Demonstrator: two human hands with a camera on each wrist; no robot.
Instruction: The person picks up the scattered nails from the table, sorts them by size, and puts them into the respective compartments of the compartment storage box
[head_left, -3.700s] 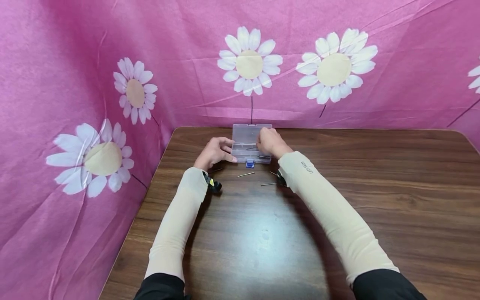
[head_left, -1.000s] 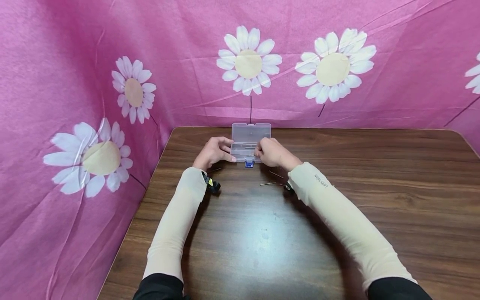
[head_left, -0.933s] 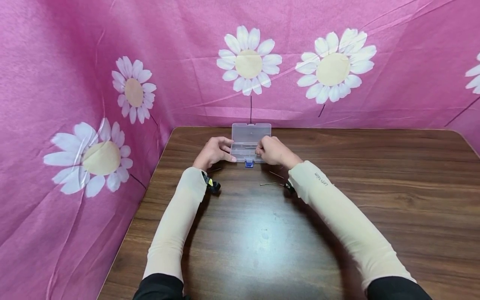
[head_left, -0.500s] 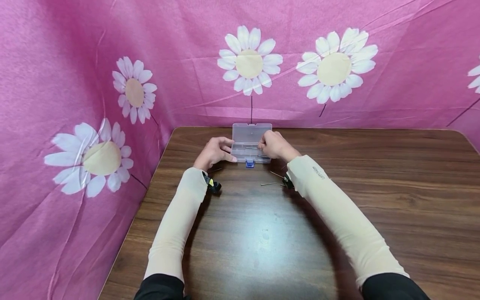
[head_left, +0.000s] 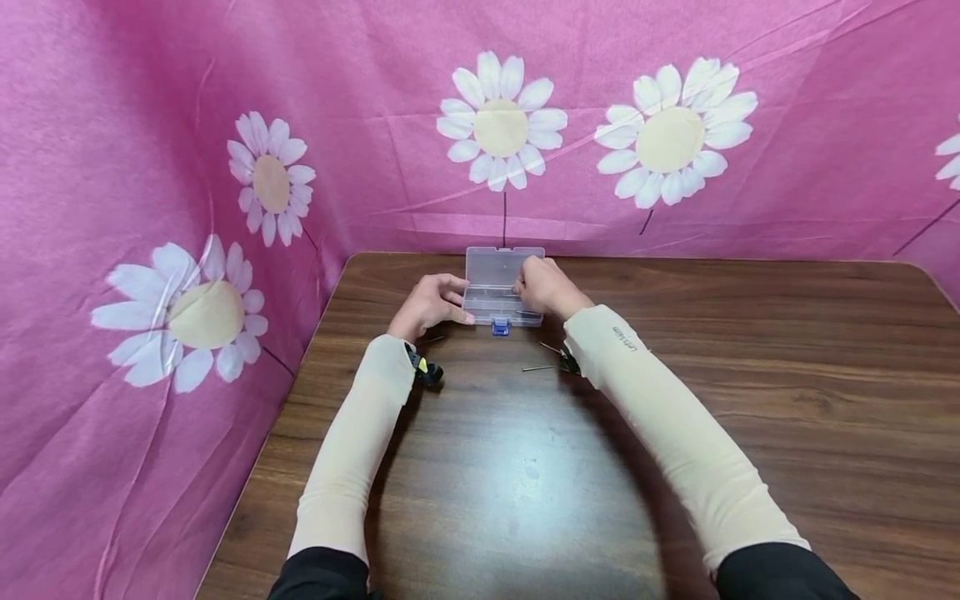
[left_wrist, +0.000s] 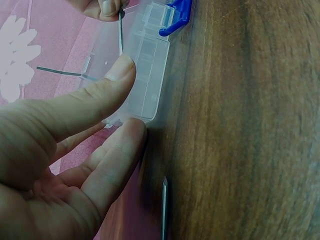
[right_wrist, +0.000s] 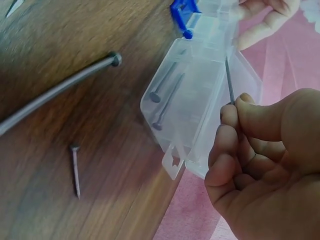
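A clear plastic compartment box [head_left: 480,306] with a blue latch [head_left: 500,327] stands with its lid [head_left: 491,265] raised at the table's back. My left hand [head_left: 429,304] grips the box's left end, thumb and fingers on either side of the corner in the left wrist view. Over the rear compartment, my right hand [head_left: 546,285] pinches a nail [right_wrist: 230,82] between thumb and forefinger, its shank angled toward the box. Two nails lie in the front compartment, one nail [right_wrist: 170,100] beside the other. In the left wrist view, another thin dark shank [left_wrist: 59,71] shows behind my thumb.
Several nails lie on the wooden table [head_left: 480,467]: one nail [head_left: 537,368] before the box, others by the right wrist, and one nail [head_left: 431,340] near the left wrist. Behind the table hangs a pink flowered cloth [head_left: 360,125].
A nail that lay before the latch is gone from the table. My right hand has moved from the front compartment back over the rear one. My left hand stays at the box's end.
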